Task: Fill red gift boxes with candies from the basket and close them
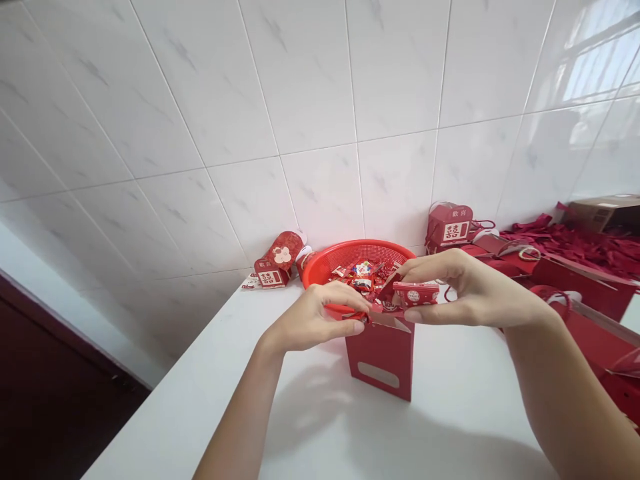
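A tall red paper box (381, 360) with a pale oval patch stands on the white table, its top open. My left hand (320, 317) is closed on a small dark red wrapped item (361, 317) at the box's upper left edge. Over the box's upper right edge, my right hand (457, 290) pinches a small red packet (417, 293) with white print. Right behind the box sits a red plastic basket (320, 267) with wrapped sweets (363, 273) inside.
Small printed red boxes stand by the wall, one at the left (274, 270) and one at the right (451, 227). More red boxes (583, 280), red ribbon-like material (600, 247) and a cardboard box (603, 213) crowd the right side. The white table (215, 373) has its edge at left.
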`<state>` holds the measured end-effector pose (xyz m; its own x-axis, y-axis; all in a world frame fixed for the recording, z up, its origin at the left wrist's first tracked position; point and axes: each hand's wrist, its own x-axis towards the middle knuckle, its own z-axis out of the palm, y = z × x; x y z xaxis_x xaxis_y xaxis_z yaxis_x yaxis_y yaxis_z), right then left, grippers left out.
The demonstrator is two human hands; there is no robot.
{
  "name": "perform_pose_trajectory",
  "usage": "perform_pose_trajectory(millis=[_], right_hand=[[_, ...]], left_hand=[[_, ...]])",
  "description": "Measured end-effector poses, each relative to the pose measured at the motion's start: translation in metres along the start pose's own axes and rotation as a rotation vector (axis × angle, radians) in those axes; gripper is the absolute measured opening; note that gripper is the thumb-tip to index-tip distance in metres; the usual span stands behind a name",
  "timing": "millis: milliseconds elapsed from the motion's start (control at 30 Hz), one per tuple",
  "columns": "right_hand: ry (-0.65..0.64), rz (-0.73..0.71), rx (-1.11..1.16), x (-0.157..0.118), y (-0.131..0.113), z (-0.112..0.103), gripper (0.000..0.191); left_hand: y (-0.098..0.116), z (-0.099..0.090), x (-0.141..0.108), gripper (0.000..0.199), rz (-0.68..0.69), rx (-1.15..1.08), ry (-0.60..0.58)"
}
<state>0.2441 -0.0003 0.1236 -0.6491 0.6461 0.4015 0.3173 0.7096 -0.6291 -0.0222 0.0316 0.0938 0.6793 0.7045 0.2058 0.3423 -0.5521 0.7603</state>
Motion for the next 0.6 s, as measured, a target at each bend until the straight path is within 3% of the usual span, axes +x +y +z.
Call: perform_pose_trajectory(millis=[100, 267, 600], right_hand=[[0.02, -0.003, -0.001, 0.0, 0.0, 0.0, 0.024], [0.022, -0.007, 0.0, 0.001, -0.001, 0.0, 0.027], [0.088, 0.098, -0.054, 0.003, 0.003, 0.003, 0.036]], left_hand=[[-0.005, 0.004, 0.004, 0.019, 0.02, 0.083, -0.006], [-0.012, 0.012, 0.013, 0.025, 0.043, -0.027, -0.042], [-0.023, 0.024, 0.019, 0.039, 0.009, -0.106, 0.167]])
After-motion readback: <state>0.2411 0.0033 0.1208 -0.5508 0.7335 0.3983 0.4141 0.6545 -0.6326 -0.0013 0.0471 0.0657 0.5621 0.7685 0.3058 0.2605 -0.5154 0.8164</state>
